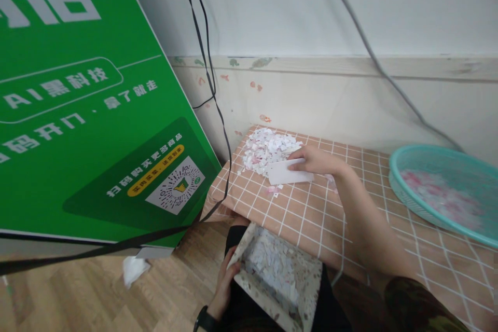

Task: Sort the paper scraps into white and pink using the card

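Note:
Pinched in my right hand is a white card, its edge down near the table surface. Just beyond the card lies a heap of torn white and pink paper scraps; a few stray scraps sit on the near side of it. My left hand, with a dark watch on the wrist, grips the left rim of a shallow speckled tray. The tray rests on my lap below the table edge and has paper scraps in it.
A teal plastic basket with pink and white scraps stands on the checked tablecloth at right. A large green sign panel fills the left, with black cords hanging beside it. A white crumpled thing lies on the wooden floor.

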{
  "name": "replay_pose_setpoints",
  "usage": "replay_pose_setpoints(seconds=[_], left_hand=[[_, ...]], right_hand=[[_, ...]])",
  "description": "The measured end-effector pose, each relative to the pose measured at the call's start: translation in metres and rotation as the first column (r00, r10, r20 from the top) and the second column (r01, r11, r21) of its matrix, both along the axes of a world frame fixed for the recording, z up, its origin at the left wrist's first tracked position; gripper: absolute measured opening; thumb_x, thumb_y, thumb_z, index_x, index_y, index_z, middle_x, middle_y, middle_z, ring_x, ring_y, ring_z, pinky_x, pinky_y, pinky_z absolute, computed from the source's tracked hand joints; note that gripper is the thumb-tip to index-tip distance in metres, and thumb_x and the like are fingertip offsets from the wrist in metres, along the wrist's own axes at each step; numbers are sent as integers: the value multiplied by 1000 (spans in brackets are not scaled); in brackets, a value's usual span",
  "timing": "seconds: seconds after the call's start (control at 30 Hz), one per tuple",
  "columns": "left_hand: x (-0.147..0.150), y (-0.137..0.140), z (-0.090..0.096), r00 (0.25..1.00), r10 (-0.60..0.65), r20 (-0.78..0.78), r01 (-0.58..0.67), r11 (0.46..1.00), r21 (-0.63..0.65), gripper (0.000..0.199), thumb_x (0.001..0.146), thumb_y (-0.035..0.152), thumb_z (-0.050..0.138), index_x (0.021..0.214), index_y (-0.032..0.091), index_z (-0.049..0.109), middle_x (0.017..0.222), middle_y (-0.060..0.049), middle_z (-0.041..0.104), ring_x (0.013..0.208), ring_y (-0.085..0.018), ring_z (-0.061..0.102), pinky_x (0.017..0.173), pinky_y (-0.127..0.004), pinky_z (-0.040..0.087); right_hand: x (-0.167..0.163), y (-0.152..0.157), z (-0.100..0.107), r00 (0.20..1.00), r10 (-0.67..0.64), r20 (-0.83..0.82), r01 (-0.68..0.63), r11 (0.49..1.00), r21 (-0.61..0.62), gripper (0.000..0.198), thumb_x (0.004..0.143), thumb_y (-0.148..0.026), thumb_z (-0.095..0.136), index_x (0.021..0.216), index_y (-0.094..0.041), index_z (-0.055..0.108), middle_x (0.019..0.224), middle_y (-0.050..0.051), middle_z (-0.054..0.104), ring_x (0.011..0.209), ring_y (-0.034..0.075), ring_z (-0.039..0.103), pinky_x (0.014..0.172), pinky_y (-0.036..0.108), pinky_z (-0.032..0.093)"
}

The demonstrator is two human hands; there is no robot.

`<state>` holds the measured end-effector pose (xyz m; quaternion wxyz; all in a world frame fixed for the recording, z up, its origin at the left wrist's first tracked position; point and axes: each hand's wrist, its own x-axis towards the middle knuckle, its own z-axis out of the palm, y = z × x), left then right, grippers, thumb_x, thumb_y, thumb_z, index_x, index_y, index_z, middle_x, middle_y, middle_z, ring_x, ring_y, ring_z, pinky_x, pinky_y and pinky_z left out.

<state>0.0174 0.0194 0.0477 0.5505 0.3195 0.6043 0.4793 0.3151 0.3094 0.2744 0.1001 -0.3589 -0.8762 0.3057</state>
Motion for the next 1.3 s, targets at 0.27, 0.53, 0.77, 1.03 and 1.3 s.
replay_pose_setpoints(seconds=[0.27,0.53,0.77,1.03,1.3], left_hand=[[1,1,7,1000,-18,-1,18,1000,19,53,74,51,65,115,19,72,111,-10,74,116,-39,58,105,-49,40],[-2,-1,-6,1000,-18,12,17,1000,25,54,75,51,65,118,19,71,117,-10,74,122,-40,56,109,-51,38],[-5,-2,-12,999,-33,9,32,999,39,52,76,49,64,118,20,70,115,-10,74,119,-40,57,106,-50,39],[-6,-1,-18,998,-55,11,55,998,37,54,76,51,62,120,20,69,114,-10,74,117,-40,59,105,-50,41],[-6,-1,-18,999,-41,-8,41,998,39,55,74,51,64,118,19,70,112,-10,75,116,-40,59,104,-49,42]], right_hand=[[-4,-4,1,1000,15,21,-13,998,-60,21,84,-35,62,87,-19,76,86,5,75,76,19,63,68,30,44],[-9,-5,-3,999,18,35,-15,997,-81,23,83,-30,63,96,-17,77,92,6,77,81,20,66,70,30,46],[-7,0,-6,998,-46,36,45,998,40,23,85,-28,61,98,-18,77,96,7,77,84,22,67,74,32,46],[-2,0,-3,996,-81,34,76,990,121,23,86,-29,59,96,-17,77,90,7,76,79,20,65,71,31,43],[1,-1,2,998,-59,25,57,995,78,21,85,-30,60,89,-17,76,87,7,75,76,19,64,69,31,43]])
